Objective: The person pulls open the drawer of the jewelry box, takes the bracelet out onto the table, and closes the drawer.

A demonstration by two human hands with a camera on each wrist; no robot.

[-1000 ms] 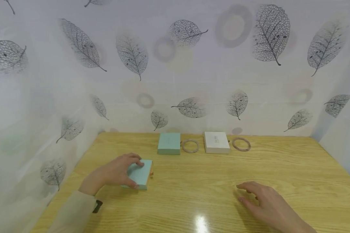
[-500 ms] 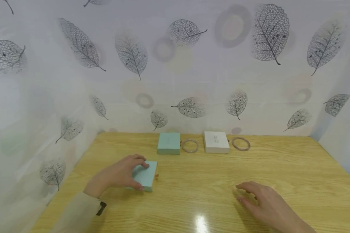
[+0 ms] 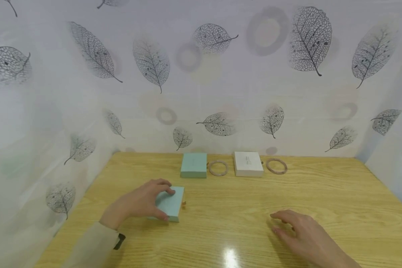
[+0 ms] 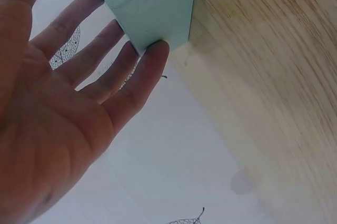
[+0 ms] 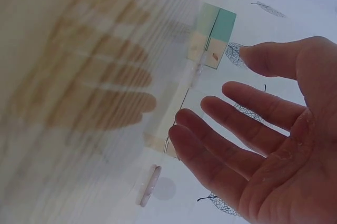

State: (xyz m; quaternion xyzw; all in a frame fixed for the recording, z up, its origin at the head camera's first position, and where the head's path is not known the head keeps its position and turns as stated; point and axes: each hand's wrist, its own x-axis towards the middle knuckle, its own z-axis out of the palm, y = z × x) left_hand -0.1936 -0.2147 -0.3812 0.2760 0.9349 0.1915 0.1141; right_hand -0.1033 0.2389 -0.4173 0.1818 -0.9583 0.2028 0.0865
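Note:
On the left part of the table, my left hand (image 3: pixel 139 204) grips a flat pale-blue box (image 3: pixel 173 201) from above. Its thumb lies along the near side and its other fingers reach the far part of the top. A small orange ribbon tab (image 3: pixel 184 203) sticks out of the box's right side. In the left wrist view, fingertips touch the edges of the same box (image 4: pixel 152 16). My right hand (image 3: pixel 305 232) is at the front right over the table, fingers loosely bent, holding nothing. Its palm and spread fingers show in the right wrist view.
Along the back of the wooden table (image 3: pixel 227 216) stand a mint-green box (image 3: pixel 194 165) and a white box (image 3: pixel 248 163). A bangle (image 3: pixel 218 173) lies right of the green box, and another bangle (image 3: pixel 276 172) right of the white one. A leaf-printed curtain (image 3: pixel 201 96) rises behind.
My left hand has slid the pale-blue box to the right and slightly nearer along the table. My right hand stays almost where it was.

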